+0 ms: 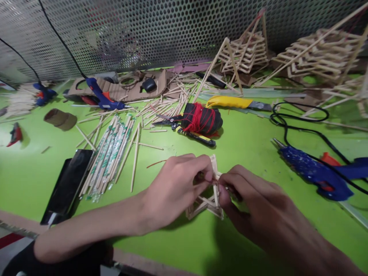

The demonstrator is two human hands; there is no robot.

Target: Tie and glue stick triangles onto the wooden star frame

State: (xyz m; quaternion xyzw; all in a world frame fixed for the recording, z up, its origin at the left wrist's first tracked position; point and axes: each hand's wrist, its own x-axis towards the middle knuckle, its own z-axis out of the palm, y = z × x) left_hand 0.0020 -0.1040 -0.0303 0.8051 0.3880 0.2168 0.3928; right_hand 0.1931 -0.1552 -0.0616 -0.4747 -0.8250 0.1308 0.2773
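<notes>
A small frame of pale wooden sticks [216,197], with crossed pieces that look star-like, stands on the green table just in front of me. My left hand [179,184] comes at it from the left, thumb and fingers pinched at its upper joint. From the right, my right hand [255,199] pinches at the same joint, fingertips almost meeting the left ones. Whatever fine piece may lie between the fingertips is hidden. Beyond the hands are a black bundle wound with red thread [201,117], scissors [166,122] and a black-and-yellow handled tool [198,137].
Right of my hands lies a blue glue gun [310,165] with a looped black cord. Wrapped chopsticks [110,153] and a black phone-like slab [67,182] are at left. Behind are a yellow utility knife [230,102], another glue gun [105,99], loose sticks and stacked stick models [324,57].
</notes>
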